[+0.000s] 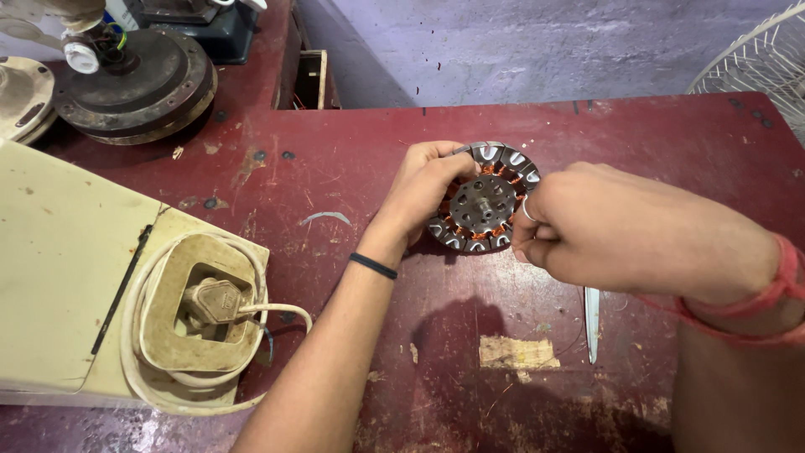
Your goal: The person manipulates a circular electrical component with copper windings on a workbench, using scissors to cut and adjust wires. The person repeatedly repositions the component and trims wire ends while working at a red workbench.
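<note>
Copper-wound stator (pixel 484 198) gripped between two bare hands over a worn red workbench (pixel 671 151).

Fingers of the left hand (pixel 423 189) curl over the stator's upper left rim, a black band on that wrist, while the right hand (pixel 587 226), wearing a ring and red thread at the wrist, is closed in front of the right rim and hides that edge; what it pinches cannot be told. The round steel piece, with orange windings around a perforated hub, sits near the middle of the bench. A pale blade-like strip (pixel 592 323) lies just below the right hand. To the left rests a cream appliance housing (pixel 59 252) with its cord and plug (pixel 214 300) coiled on it; a dark round motor casing (pixel 138 84) sits at the far left corner, and a white fan guard (pixel 763 63) shows at the right edge.
</note>
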